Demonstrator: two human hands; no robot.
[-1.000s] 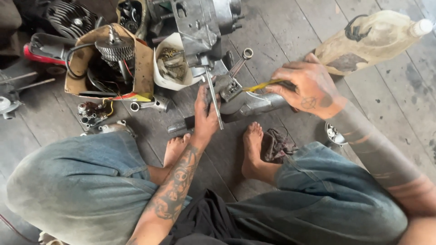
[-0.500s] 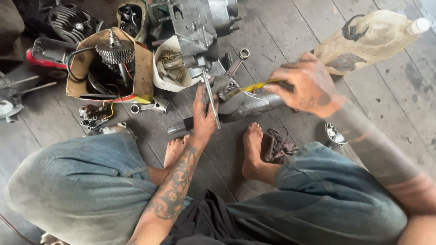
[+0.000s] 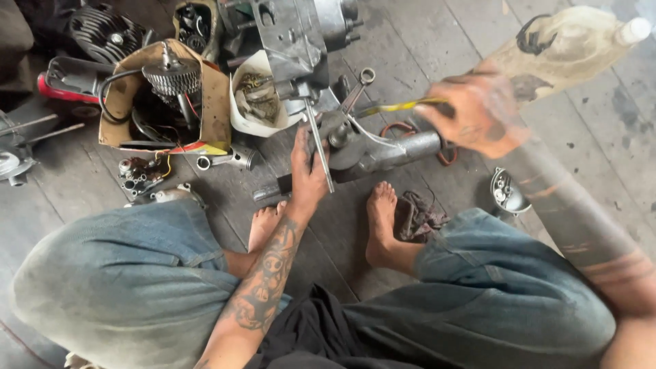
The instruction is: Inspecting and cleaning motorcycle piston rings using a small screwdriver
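I sit on a wooden floor with a grey metal engine part (image 3: 383, 152) in front of my bare feet. My left hand (image 3: 307, 167) presses down on its left end, beside a long thin steel rod (image 3: 318, 147) that rises toward a larger engine block (image 3: 294, 41). My right hand (image 3: 475, 113), blurred by motion, grips the handle of a yellow-shafted tool (image 3: 396, 107) whose tip points at the top of the part.
A torn cardboard box (image 3: 212, 102) holds a gear cluster (image 3: 171, 76) at the left. A white container (image 3: 254, 123) of greasy parts, a ring spanner (image 3: 359, 87), a dirty plastic jug (image 3: 567, 48), a dark rag (image 3: 417, 215) and small engine pieces (image 3: 140, 174) lie around.
My right hand with the yellow tool has moved up and to the right. My left hand stays on the engine part.
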